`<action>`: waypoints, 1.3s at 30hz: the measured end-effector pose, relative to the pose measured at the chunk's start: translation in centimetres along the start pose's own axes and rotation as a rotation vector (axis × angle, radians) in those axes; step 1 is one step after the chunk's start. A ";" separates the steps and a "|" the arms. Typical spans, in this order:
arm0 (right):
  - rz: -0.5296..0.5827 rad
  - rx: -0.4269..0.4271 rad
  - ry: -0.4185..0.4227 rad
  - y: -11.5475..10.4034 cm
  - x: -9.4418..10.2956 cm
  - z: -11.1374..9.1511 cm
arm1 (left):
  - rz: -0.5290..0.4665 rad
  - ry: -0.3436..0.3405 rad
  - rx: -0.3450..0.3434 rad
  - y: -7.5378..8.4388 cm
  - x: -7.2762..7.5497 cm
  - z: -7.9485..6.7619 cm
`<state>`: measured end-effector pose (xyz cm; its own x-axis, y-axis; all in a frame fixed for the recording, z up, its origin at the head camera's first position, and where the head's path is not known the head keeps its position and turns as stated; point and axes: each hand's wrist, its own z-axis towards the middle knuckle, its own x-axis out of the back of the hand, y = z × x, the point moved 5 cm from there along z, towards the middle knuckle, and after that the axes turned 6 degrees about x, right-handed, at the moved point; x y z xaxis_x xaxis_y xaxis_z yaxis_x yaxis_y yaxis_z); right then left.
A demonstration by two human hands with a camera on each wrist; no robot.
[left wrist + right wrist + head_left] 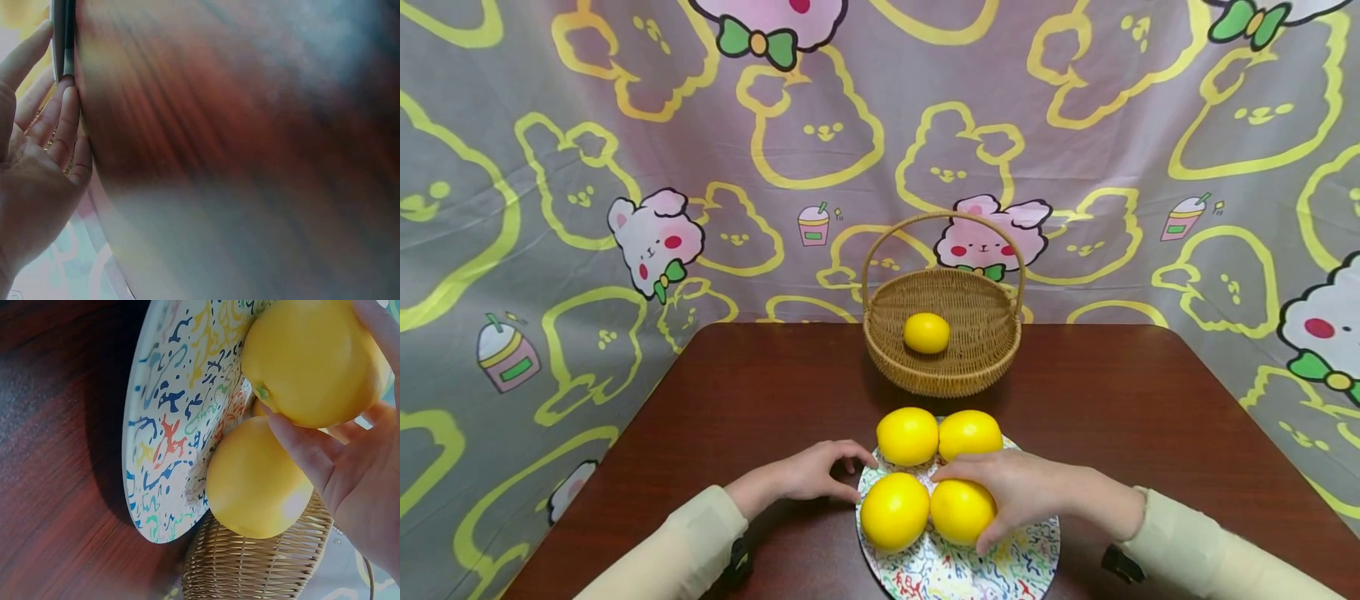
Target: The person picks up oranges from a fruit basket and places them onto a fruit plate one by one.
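My right hand (pixel 1022 483) grips a yellow lemon (pixel 961 512) at the front right of a round, colourfully speckled plate (pixel 1015 554). In the right wrist view, thumb and fingers lie around this lemon (pixel 312 362), and another lemon (pixel 256 481) sits just beyond it. Beside the plate's left rim is my left hand (pixel 808 472), its loosely bent fingers touching the edge. The left wrist view shows that hand (pixel 44 156) with fingertips at the rim. Three other lemons share the plate: front left (pixel 895 511), back left (pixel 907 436) and back right (pixel 970 433).
Behind the plate stands a wicker basket (pixel 943 379) with a tall arched handle, holding one lemon (pixel 927 333). The dark reddish wooden table (pixel 760 375) ends at a curtain (pixel 880 167) printed with cartoon animals.
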<state>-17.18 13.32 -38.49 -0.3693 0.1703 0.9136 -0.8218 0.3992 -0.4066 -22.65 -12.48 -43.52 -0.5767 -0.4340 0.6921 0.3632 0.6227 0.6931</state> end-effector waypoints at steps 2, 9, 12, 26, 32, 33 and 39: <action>-0.007 0.009 0.003 0.0 0.0 0.0 | 0.000 0.001 -0.005 0.0 0.0 0.0; -0.032 0.029 0.015 -0.2 0.2 0.0 | -0.004 -0.005 -0.006 -0.2 -0.1 0.0; -0.028 0.026 0.020 -0.2 0.3 0.0 | -0.005 -0.009 0.005 -0.3 -0.1 0.0; 0.001 0.070 0.030 -0.3 0.5 0.1 | -0.004 -0.017 0.004 -0.4 0.0 0.0; 0.003 0.079 0.035 -0.4 0.7 0.0 | -0.011 -0.015 0.011 -0.3 0.0 0.0; 0.007 0.081 0.038 -0.4 0.7 0.0 | -0.010 -0.015 0.011 -0.3 0.0 0.0; 0.029 0.058 0.049 -0.5 1.5 0.2 | -0.005 -0.013 0.004 -0.3 0.0 0.1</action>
<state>-17.40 13.24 -36.90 -0.3733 0.2255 0.8999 -0.8351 0.3407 -0.4318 -22.81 -12.63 -43.70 -0.5881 -0.4282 0.6861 0.3575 0.6233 0.6955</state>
